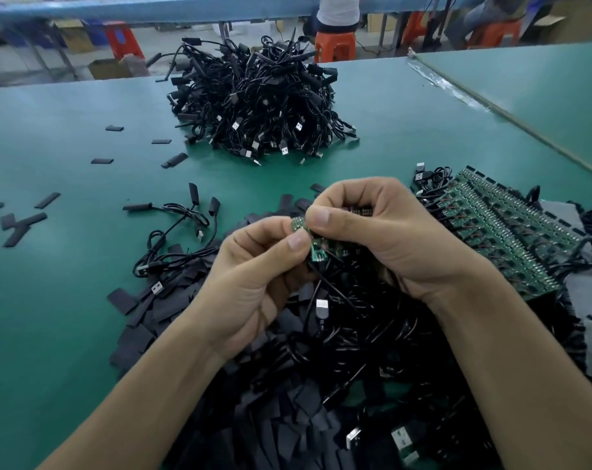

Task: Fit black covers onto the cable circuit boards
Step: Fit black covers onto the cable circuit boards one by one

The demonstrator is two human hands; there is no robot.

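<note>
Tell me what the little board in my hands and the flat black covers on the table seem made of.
Circuit board: rigid green laminate, probably fibreglass, slightly glossy, carrying small mounted parts. Black covers: thin matte pieces lying flat, some bent, likely soft plastic sleeving; the exact material is unclear.

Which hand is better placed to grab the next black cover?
Probably the left hand: the black covers are heaped just beside it, and the right hand also grips the circuit board.

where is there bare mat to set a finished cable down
Bare green mat lies left of the black cover pile, below the scattered covers, and between the far cable heap and the circuit board panel. Around the left hand and right hand it is crowded.
</note>
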